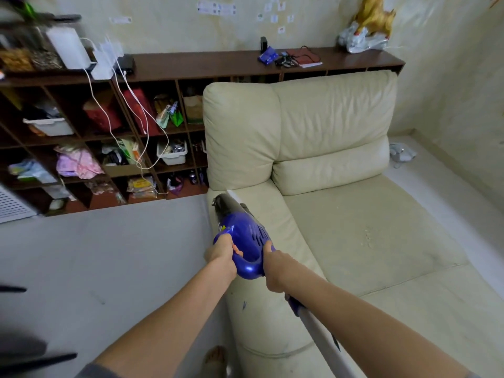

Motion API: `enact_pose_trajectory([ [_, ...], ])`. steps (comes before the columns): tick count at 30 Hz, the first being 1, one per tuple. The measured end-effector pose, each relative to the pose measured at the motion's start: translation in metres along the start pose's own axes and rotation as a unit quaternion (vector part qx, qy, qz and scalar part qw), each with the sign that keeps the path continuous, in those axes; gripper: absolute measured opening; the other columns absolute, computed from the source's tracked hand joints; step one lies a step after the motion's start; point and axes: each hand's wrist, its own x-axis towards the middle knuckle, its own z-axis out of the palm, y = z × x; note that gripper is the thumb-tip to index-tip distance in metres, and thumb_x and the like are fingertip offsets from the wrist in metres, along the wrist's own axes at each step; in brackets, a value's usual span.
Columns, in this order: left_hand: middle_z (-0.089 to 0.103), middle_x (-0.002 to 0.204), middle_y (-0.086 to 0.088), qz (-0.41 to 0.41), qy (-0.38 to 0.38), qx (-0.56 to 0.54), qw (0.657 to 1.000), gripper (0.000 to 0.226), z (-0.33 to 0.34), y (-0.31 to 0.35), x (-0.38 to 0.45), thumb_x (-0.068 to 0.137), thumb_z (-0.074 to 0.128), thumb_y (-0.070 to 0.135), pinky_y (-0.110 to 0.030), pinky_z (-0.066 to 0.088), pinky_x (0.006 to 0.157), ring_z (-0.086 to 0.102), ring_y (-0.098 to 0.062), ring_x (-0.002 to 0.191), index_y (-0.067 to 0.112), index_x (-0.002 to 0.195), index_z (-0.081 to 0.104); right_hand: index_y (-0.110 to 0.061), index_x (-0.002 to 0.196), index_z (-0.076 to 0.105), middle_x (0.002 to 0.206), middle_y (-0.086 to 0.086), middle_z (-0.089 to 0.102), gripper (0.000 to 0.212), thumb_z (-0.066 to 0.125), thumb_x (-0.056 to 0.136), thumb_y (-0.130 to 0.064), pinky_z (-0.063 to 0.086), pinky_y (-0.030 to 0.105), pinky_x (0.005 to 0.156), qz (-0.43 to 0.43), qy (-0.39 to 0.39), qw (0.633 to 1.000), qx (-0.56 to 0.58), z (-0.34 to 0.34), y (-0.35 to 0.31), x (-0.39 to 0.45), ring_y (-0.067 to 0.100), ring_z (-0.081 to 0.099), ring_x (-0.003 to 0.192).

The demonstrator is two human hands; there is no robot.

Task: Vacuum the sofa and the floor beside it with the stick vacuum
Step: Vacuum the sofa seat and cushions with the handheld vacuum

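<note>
A blue stick vacuum (242,236) with a dark dust cup lies over the left armrest of the cream leather sofa (354,227). My left hand (222,253) grips the blue handle from the left. My right hand (275,268) grips the handle's rear, where the grey tube (324,339) runs down toward the lower right. The vacuum's nozzle end is hidden by my right arm and the frame edge. Small crumbs dot the seat cushion. The grey floor (95,268) lies to the left of the sofa.
A dark wooden cubby shelf (109,137) full of bags, bins and hanging white cables lines the wall on the left. A ledge behind the sofa holds a notebook and a golden figure (373,15). My bare foot (215,361) stands by the armrest. A cloth (401,154) lies on the floor at right.
</note>
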Motion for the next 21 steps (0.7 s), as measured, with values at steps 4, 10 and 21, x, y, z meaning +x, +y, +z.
enact_pose_trajectory([
  [4,0.043,0.054,-0.009,0.018,0.051,-0.039,0.998,0.019,-0.003,-0.012,-0.006,0.077,0.043,-0.003,-0.026,0.037,0.046,0.038,-0.019,0.044,0.009,0.063,0.038,-0.005,0.153,-0.006,0.128,0.016,0.054,0.078,0.046,0.094,-0.004,0.046,0.036,0.087,-0.04,0.037,0.996,-0.064,0.002,0.008,0.001,0.032,0.057,0.113],
  [10,0.039,0.041,-0.003,-0.001,0.022,-0.058,0.998,0.016,-0.006,-0.017,0.011,0.069,0.039,-0.002,-0.025,0.038,0.047,0.036,-0.018,0.043,0.011,0.061,0.035,-0.011,0.154,-0.004,0.131,0.014,0.054,0.077,0.048,0.096,-0.006,0.046,0.037,0.094,-0.036,0.064,0.992,-0.103,0.01,0.002,0.021,0.03,0.057,0.115],
  [21,0.068,0.085,-0.018,-0.012,-0.05,-0.059,0.997,0.026,0.033,-0.034,0.02,0.074,0.05,0.002,-0.046,0.054,0.088,0.066,-0.031,0.079,0.006,0.096,0.063,-0.015,0.154,-0.007,0.129,0.013,0.054,0.086,0.053,0.093,-0.003,0.047,0.036,0.091,-0.005,0.068,0.987,-0.143,-0.005,0.043,0.028,0.028,0.058,0.113],
])
